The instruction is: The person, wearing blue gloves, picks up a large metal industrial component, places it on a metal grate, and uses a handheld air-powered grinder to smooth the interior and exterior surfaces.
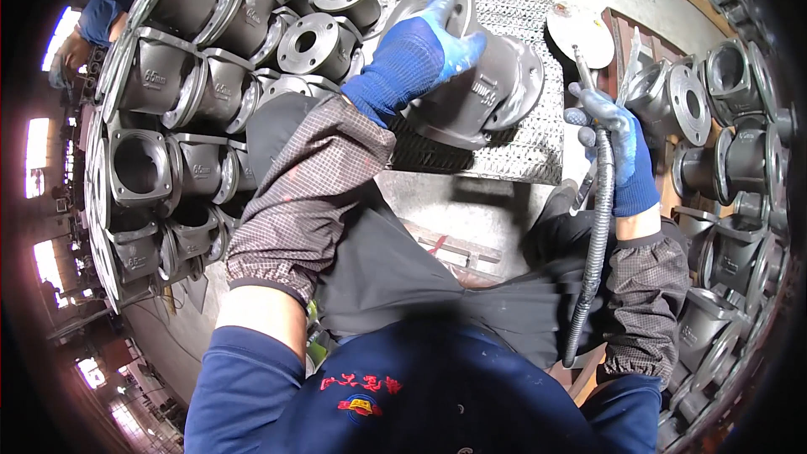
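Observation:
A grey cast-metal valve body (475, 88) with round flanges lies on its side on a textured metal bench top (530, 155). My left hand (424, 46), in a blue knit glove with a pale coated palm, grips its upper left flange, thumb spread toward the middle of the body. To the right, my right hand (618, 126), gloved the same way, is closed around a slim hand tool. A thin metal rod (583, 67) sticks up from that tool, and a grey ribbed hose (595, 244) runs down from it toward my lap. The tool's grip is mostly hidden by my fingers.
Similar valve castings (197, 88) are stacked high at the left, close to my left arm. More castings (731, 160) fill the right side beside my right forearm. A white round disc (580, 36) sits beyond the bench's right edge. Another person's arm (97, 21) shows far left.

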`<state>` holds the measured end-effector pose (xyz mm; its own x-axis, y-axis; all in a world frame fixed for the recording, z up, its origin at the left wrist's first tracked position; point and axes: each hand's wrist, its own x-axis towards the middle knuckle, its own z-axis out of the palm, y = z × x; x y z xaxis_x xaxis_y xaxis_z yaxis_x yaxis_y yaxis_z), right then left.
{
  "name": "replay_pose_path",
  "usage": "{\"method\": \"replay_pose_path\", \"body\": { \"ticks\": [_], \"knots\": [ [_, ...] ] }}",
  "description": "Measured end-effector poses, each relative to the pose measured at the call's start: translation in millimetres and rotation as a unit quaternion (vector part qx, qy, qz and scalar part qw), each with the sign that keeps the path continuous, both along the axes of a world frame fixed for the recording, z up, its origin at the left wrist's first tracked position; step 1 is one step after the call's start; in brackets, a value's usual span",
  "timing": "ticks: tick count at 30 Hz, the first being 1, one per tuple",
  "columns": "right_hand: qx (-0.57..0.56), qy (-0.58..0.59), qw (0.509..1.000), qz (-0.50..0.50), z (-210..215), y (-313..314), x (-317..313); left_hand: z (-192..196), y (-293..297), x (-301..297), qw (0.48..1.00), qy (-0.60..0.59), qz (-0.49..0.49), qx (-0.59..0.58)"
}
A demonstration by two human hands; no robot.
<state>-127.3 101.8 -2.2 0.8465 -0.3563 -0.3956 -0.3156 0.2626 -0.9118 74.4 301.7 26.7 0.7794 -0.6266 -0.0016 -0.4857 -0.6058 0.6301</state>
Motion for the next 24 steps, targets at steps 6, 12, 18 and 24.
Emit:
{"method": "replay_pose_path", "body": {
  "ticks": [6, 12, 18, 24],
  "knots": [
    [0.002, -0.071, 0.993, -0.096, 6.8, -2.2, 0.9, -1.9, -12.3, -2.5, 0.956, -0.192, -0.220, -0.005],
    [0.007, -0.063, 0.994, -0.093, 3.8, -0.3, 1.8, -4.2, 5.5, -21.0, 0.881, -0.154, -0.446, -0.040],
    [-0.005, -0.027, 0.995, -0.100, -7.3, 10.9, 15.5, -25.7, 37.4, -32.3, 0.840, -0.348, -0.408, -0.078],
    [-0.302, -0.181, 0.935, 0.038, -32.9, 3.4, 26.3, 0.2, 73.3, -20.3, 0.877, 0.282, -0.184, -0.342]
  ]
}}
